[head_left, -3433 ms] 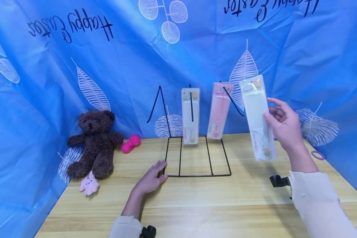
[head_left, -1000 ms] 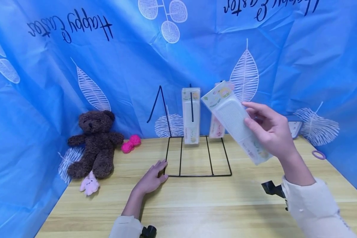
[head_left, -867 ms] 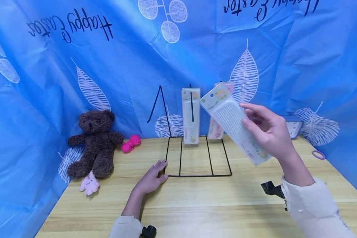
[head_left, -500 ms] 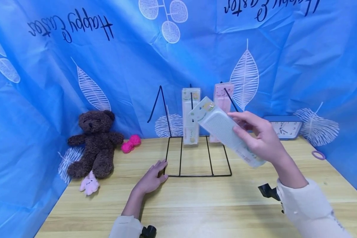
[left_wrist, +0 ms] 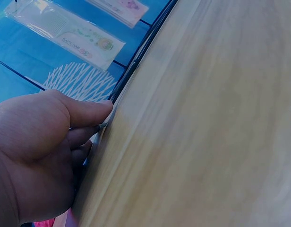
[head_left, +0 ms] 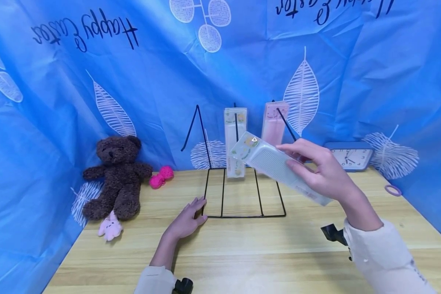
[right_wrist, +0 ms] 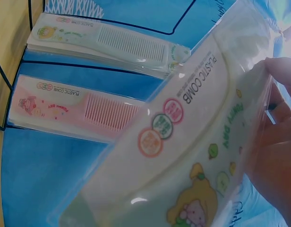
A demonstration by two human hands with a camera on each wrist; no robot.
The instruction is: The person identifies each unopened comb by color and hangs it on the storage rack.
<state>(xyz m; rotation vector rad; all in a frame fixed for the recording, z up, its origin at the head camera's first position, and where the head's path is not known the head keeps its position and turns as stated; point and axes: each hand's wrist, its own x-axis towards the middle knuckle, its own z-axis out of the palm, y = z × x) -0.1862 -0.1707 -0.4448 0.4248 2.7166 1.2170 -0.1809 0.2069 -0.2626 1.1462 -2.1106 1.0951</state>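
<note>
My right hand [head_left: 321,169] pinches a pale green-white comb in a clear packet [head_left: 279,165] by its long edge. The packet slants, its hole end up and to the left, in front of the rack's hooks. In the right wrist view the packet [right_wrist: 183,137] fills the foreground, printed "PLASTIC COMB". A black wire rack [head_left: 242,217] stands on the table. Pale packaged combs [head_left: 236,163] hang from its middle hook and pink packaged combs [head_left: 273,126] from its right hook; the left hook [head_left: 190,128] is bare. My left hand [head_left: 185,219] rests on the left side of the rack's base, fingers extended.
A brown teddy bear [head_left: 119,175] sits at the left with a small pink plush [head_left: 110,227] at its feet. Pink yarn balls [head_left: 161,177] lie beside it. A blue clock [head_left: 349,156] and a purple ring [head_left: 393,190] are at the right. A blue curtain [head_left: 161,81] hangs behind.
My right hand has carried the packaged comb from right of the rack leftward and slightly down, tilting it left. The clock has come into sight. My left hand stays put.
</note>
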